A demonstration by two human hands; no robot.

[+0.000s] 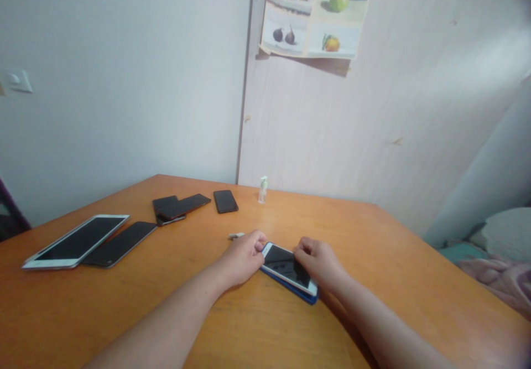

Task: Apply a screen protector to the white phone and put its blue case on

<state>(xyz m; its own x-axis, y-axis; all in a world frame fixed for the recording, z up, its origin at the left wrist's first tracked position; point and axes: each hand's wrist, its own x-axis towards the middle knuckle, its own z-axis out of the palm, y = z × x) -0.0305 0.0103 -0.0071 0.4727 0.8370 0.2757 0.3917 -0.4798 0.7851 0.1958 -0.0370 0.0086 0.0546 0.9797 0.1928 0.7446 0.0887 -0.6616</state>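
Observation:
A white smartphone (286,264) with a dark screen lies face up, with a blue phone case (296,290) showing beneath its near edge. How far the phone sits inside the case I cannot tell. My left hand (244,257) is closed at the phone's left end, thumb and fingers pinching at that corner. My right hand (319,259) has its fingers curled in against the phone's far right edge, the fingertips partly hidden. A small pale item (235,236) lies just behind my left hand, too blurred to name.
On the wooden table (199,302), a white tablet (81,242) and a dark tablet (122,243) lie at left. Further back are two overlapping dark phones (185,206), another dark phone (225,201) and a small clear pump bottle (263,190). The wall rises behind the table.

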